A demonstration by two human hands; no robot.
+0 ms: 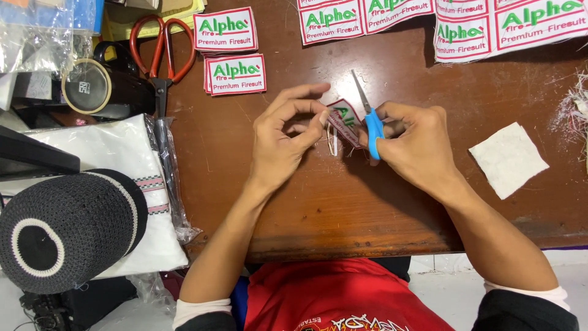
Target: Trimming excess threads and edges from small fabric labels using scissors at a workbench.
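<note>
Left hand (285,138) pinches an embroidered patch (344,122) by its left edge, thumb and forefinger closed on it, other fingers curled above. Patch is white with red border and green lettering, tilted, held just over the brown wooden table (306,208), mid-table between both hands.

Right hand (416,144) grips small thread snips (369,116) with a blue handle; fingers wrapped shut around the handle, metal blades pointing up and away, tips above the patch's right edge. Can't tell whether the blades touch the patch. Loose thread bits hang under the patch.

Around it:
- stack of matching patches (236,75) on the table up-left of the left hand, another (225,29) just behind it
- more patches in rows along the far edge (465,24)
- white fabric square (508,159) right of the right hand, well apart
- thread scraps (576,113) at the right edge
- red-handled scissors (162,52) far left, blades toward the person
- tape roll (87,86) beside them
- black knitted cap (64,230) on folded white cloth in a plastic bag (153,245) at near left
</note>
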